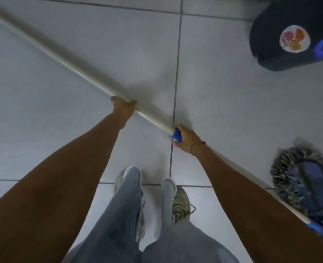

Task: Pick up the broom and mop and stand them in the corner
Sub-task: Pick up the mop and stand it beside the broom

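Observation:
The mop lies low over the tiled floor, and its long white handle (67,65) runs from the top left down to the grey-fringed mop head (297,179) at the lower right. My left hand (123,108) is closed around the handle near its middle. My right hand (184,139) grips it at a blue collar (176,134) further along, and my right forearm hides part of the pole. The broom's dark head (282,29), with a round sticker and a blue socket, lies at the top right, apart from both hands. Its handle is out of view.
Pale floor tiles (223,95) with dark grout lines fill the view. My legs in grey jeans and light sneakers (181,204) stand just behind the handle. No wall or corner is visible.

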Available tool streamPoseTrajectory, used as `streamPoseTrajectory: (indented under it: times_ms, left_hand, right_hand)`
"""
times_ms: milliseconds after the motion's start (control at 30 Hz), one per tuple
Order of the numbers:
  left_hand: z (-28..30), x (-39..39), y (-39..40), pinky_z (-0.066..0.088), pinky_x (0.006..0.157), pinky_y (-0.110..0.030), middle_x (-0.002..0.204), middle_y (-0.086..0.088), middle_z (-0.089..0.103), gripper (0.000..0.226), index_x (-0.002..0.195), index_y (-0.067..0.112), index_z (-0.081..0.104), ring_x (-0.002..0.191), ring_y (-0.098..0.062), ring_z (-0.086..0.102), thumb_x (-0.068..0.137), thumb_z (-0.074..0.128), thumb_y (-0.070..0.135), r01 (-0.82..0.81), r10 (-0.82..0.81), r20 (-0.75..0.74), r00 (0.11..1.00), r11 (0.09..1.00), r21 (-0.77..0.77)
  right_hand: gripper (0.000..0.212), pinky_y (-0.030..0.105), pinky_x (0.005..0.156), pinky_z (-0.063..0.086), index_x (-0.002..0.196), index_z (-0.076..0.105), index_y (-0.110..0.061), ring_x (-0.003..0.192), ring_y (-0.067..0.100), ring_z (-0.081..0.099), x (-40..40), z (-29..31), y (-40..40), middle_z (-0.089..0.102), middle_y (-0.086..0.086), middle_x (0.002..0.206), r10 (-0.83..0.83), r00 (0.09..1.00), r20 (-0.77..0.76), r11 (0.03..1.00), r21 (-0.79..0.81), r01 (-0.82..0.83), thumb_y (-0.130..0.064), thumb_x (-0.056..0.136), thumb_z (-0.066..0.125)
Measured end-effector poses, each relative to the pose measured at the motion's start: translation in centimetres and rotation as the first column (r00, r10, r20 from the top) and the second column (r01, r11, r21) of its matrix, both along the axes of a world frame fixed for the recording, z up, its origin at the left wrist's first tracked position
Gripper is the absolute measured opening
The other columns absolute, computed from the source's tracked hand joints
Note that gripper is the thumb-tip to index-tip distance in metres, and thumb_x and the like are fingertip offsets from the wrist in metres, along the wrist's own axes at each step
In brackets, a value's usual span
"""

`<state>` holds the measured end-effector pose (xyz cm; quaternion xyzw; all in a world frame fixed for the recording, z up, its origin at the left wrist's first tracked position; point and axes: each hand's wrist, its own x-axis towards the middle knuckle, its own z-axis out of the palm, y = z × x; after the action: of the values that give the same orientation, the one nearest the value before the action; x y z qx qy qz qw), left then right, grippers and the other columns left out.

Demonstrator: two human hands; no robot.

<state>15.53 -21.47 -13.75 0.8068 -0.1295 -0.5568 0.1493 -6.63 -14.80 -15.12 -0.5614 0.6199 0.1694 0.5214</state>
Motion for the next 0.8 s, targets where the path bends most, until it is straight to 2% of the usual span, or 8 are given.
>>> streamPoseTrajectory:
  times_ms: [67, 133, 200, 300, 433, 533, 667, 800]
  left_hand:
    - [-0.2, 0.1, -0.9, 0.052, 0.089, -0.032, 0.125, -0.011, 0.044, 0.067, 0.138, 0.008, 0.017, 0.11, -0.027, 0.055, 0.088, 0.059, 0.024, -0.24, 0.24, -0.065, 0.969, 0.971, 0.016]
    - [0.7, 0.6, -1.1, 0.056, 0.086, -0.033, 0.116, -0.01, 0.046, 0.059, 0.133, 0.008, 0.025, 0.099, -0.026, 0.058, 0.088, 0.061, 0.022, -0.344, 0.342, -0.112, 0.933, 0.939, 0.005]
    - [3.3, 1.2, -0.7, 0.056, 0.09, -0.037, 0.112, -0.011, 0.05, 0.054, 0.131, 0.008, 0.028, 0.087, -0.022, 0.061, 0.09, 0.058, 0.026, -0.325, 0.323, -0.095, 0.942, 0.946, -0.005]
    - [8.6, 1.3, 0.0, 0.056, 0.09, -0.036, 0.105, -0.008, 0.057, 0.036, 0.119, 0.013, 0.03, 0.081, -0.019, 0.063, 0.093, 0.051, 0.027, -0.291, 0.287, -0.058, 0.956, 0.954, -0.07]
    - [20.2, 0.5, 1.5, 0.056, 0.088, -0.038, 0.091, -0.002, 0.057, 0.025, 0.107, 0.014, 0.028, 0.081, -0.016, 0.064, 0.093, 0.049, 0.015, -0.328, 0.301, -0.141, 0.943, 0.909, -0.257]
    - [30.0, -0.4, 1.3, 0.057, 0.085, -0.035, 0.095, -0.002, 0.055, 0.028, 0.109, 0.014, 0.027, 0.083, -0.014, 0.065, 0.093, 0.049, 0.008, -0.264, 0.19, -0.218, 0.957, 0.88, -0.394]
    - [44.4, -3.0, -1.2, 0.057, 0.081, -0.03, 0.101, -0.005, 0.054, 0.03, 0.109, 0.016, 0.025, 0.087, -0.016, 0.063, 0.093, 0.047, 0.004, -0.066, -0.064, -0.213, 0.975, 0.832, -0.55]
    - [57.2, -6.0, -3.6, 0.055, 0.092, -0.039, 0.09, -0.001, 0.051, 0.029, 0.105, 0.014, 0.023, 0.083, -0.018, 0.059, 0.093, 0.045, 0.001, 0.086, -0.257, -0.159, 0.953, 0.734, -0.673]
  right_hand:
    - [0.039, 0.035, 0.086, 0.048, 0.115, 0.05, -0.007, 0.094, 0.027, 0.057, 0.1, -0.5, -0.3, 0.059, 0.013, 0.107, 0.025, 1.0, -0.019, 0.998, 0.051, -0.024, -0.025, 0.084, 0.064]
    - [0.042, 0.036, 0.087, 0.048, 0.118, 0.05, -0.006, 0.099, 0.028, 0.058, 0.2, 0.4, -0.6, 0.059, 0.013, 0.109, 0.075, 0.996, -0.042, 0.989, 0.129, -0.069, -0.028, 0.084, 0.064]
    - [0.047, 0.036, 0.084, 0.048, 0.124, 0.046, -0.007, 0.103, 0.029, 0.057, 0.2, 3.2, -0.9, 0.058, 0.014, 0.118, 0.164, 0.985, -0.057, 0.971, 0.184, -0.151, -0.031, 0.086, 0.061]
    - [0.048, 0.033, 0.075, 0.043, 0.129, 0.035, -0.007, 0.09, 0.023, 0.051, -0.1, 8.4, -1.1, 0.054, 0.015, 0.114, 0.238, 0.969, -0.059, 0.948, 0.23, -0.219, -0.031, 0.091, 0.054]
    - [0.042, 0.037, 0.085, 0.044, 0.129, 0.034, -0.009, 0.09, 0.023, 0.05, -0.6, 18.5, -0.3, 0.055, 0.018, 0.119, 0.246, 0.968, -0.054, 0.952, 0.2, -0.23, -0.02, 0.093, 0.05]
    - [0.037, 0.033, 0.077, 0.04, 0.126, 0.038, -0.006, 0.086, 0.023, 0.049, -1.3, 26.4, 0.1, 0.056, 0.019, 0.111, 0.122, 0.992, -0.028, 0.989, 0.091, -0.119, -0.013, 0.092, 0.051]
    - [0.026, 0.031, 0.072, 0.038, 0.114, 0.042, -0.008, 0.082, 0.024, 0.048, -2.8, 37.9, -1.1, 0.05, 0.011, 0.095, -0.042, 0.999, 0.006, 0.998, -0.056, 0.042, -0.009, 0.089, 0.05]
    - [0.019, 0.03, 0.071, 0.038, 0.096, 0.035, -0.018, 0.078, 0.025, 0.047, -4.1, 48.5, -2.1, 0.047, 0.009, 0.09, -0.195, 0.98, 0.05, 0.957, -0.209, 0.201, -0.009, 0.088, 0.05]
